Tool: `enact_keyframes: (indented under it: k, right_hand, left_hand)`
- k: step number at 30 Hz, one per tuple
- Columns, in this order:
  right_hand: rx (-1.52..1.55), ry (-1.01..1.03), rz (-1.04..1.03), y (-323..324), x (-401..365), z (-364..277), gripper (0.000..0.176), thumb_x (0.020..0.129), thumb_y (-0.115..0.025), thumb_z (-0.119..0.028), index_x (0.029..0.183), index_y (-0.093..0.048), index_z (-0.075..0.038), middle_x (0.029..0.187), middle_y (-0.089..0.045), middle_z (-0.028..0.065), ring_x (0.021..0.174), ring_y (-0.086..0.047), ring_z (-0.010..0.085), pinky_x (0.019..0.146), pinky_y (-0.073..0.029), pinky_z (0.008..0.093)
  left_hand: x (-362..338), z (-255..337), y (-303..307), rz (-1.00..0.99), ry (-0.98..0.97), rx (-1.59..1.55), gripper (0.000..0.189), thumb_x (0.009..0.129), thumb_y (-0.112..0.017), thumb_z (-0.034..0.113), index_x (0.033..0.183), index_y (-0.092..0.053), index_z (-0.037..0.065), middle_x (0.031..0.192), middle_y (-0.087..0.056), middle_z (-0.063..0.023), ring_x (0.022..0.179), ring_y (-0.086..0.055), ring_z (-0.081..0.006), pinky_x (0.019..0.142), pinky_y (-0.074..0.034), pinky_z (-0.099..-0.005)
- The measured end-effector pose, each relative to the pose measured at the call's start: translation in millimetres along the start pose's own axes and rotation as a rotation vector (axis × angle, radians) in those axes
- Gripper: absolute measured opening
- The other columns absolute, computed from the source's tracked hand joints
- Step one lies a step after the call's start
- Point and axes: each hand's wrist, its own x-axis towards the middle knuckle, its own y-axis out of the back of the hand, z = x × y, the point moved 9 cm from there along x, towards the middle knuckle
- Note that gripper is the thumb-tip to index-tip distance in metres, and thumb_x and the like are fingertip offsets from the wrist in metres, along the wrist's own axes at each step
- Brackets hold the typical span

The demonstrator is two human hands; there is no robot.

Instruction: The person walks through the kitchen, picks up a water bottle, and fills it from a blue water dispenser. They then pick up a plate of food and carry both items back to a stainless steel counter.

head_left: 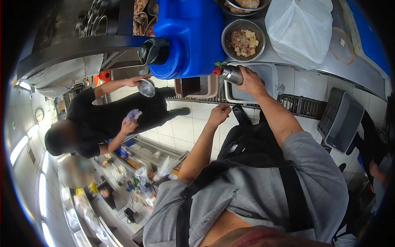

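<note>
My right hand point(249, 81) is wrapped round a stainless-steel flask point(232, 75), tilted with its mouth against the small red and green tap point(217, 68) of a large blue water jug point(191, 35). Whether water is running cannot be made out. My left hand point(221, 114) hangs in front of my body with its fingers curled together, and nothing shows in it. Below the flask is a grey plastic tub point(269, 84), with a brown tub point(212, 87) beside it. A metal bowl of chopped food point(243, 40) stands on the counter just beyond the flask.
A tied white plastic bag point(300, 31) and a round clear lid point(342, 46) lie on the counter. At left, a co-worker in black point(98, 109) holds a metal bowl point(146, 87) and a cloth. Another person stands at far right by a grey bin point(345, 119). A floor drain grate point(302, 106) runs below.
</note>
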Motion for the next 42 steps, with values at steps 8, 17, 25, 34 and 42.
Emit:
enact_keyframes:
  k: [8,17,25,34,42]
  right_hand:
    - [0.013,0.026,0.027,5,-1,-8,0.092,0.060,-0.079,-0.025,0.140,-0.037,-0.005,0.127,-0.055,0.0221,0.116,-0.055,0.0375,0.100,-0.043,0.0467]
    - [0.018,0.010,0.022,6,-1,-6,0.091,0.060,-0.078,-0.024,0.139,-0.037,-0.004,0.127,-0.055,0.0234,0.115,-0.056,0.0387,0.100,-0.043,0.0464]
    - [0.005,-0.010,-0.009,11,-2,-8,0.091,0.061,-0.078,-0.025,0.140,-0.037,-0.005,0.128,-0.055,0.0231,0.116,-0.056,0.0377,0.101,-0.043,0.0452]
    - [0.019,-0.006,0.011,7,-1,-4,0.091,0.060,-0.078,-0.025,0.140,-0.038,-0.004,0.129,-0.054,0.0218,0.119,-0.054,0.0362,0.101,-0.042,0.0456]
    - [0.023,0.014,0.020,7,-1,-9,0.091,0.060,-0.078,-0.024,0.139,-0.038,-0.004,0.128,-0.055,0.0219,0.118,-0.054,0.0366,0.100,-0.043,0.0452]
  left_hand:
    - [0,-4,0,0.012,-0.017,-0.018,0.031,0.089,-0.065,0.027,0.108,-0.064,0.002,0.091,-0.070,-0.0098,0.072,-0.070,-0.0160,0.048,-0.048,-0.0267]
    - [-2,-3,-1,0.016,-0.021,-0.006,0.032,0.088,-0.066,0.027,0.107,-0.065,0.002,0.089,-0.070,-0.0100,0.072,-0.070,-0.0162,0.049,-0.047,-0.0276]
    - [0,2,1,0.042,-0.046,-0.013,0.030,0.087,-0.066,0.026,0.104,-0.065,0.001,0.088,-0.071,-0.0120,0.070,-0.070,-0.0182,0.059,-0.051,-0.0301]
    - [-69,53,161,0.989,-0.301,-0.471,0.017,0.094,-0.061,0.016,0.100,-0.063,0.001,0.083,-0.063,-0.0042,0.070,-0.056,-0.0124,0.066,-0.048,-0.0275]
    - [-161,248,277,0.843,-0.856,-0.108,0.058,0.087,-0.069,0.017,0.136,-0.045,-0.002,0.131,-0.053,-0.0176,0.120,-0.052,-0.0238,0.095,-0.044,-0.0337]
